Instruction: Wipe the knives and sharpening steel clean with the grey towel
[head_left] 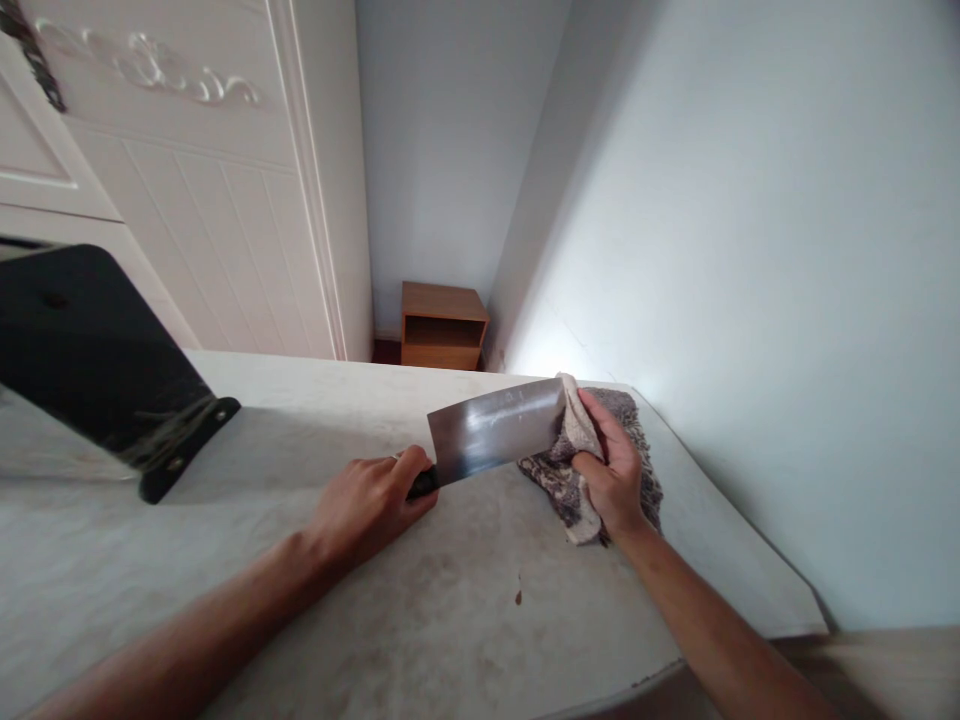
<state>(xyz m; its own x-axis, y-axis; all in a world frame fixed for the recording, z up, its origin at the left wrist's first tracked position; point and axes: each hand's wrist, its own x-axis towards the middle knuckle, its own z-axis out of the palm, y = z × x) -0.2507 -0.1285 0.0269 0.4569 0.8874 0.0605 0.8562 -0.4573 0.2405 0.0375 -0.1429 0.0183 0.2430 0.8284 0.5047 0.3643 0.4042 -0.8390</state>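
Observation:
A steel cleaver [491, 430] with a broad blade is held level just above a pale worktop [420, 600]. My left hand [371, 500] is closed round its dark handle. My right hand [611, 465] grips a grey and cream cloth [574, 440], folded over the far end of the blade. More of the cloth hangs and lies under that hand on the worktop.
A black angled stand [97, 360] sits at the left on the worktop. White panelled cupboard doors [202, 190] rise behind it. A small brown wooden cabinet [442, 325] stands on the floor in the far corner. A pale wall [750, 250] runs along the right edge.

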